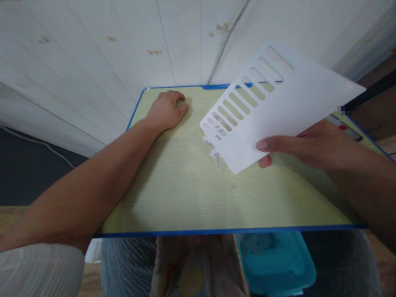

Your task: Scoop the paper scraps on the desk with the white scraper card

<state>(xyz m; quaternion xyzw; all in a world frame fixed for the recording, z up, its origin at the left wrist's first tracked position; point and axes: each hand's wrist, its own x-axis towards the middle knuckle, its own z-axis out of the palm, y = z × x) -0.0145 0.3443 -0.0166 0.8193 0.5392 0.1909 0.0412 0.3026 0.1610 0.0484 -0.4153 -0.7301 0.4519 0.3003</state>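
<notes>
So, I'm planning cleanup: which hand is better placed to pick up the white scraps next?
Probably the left hand: it rests on the tabletop, apparently empty, while the right hand grips the slotted white sheet.

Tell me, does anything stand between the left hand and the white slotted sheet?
Nothing visible blocks the left hand from the white slotted sheet, which the right hand holds. Paper scraps lie on the table by its lower-left edge.

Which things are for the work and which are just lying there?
Seem for the work:
white sheet with rounded slots, in the right hand
pale green, blue-edged tabletop
small white scraps

Probably just there:
thin grey cable
thin white cord, left
</notes>
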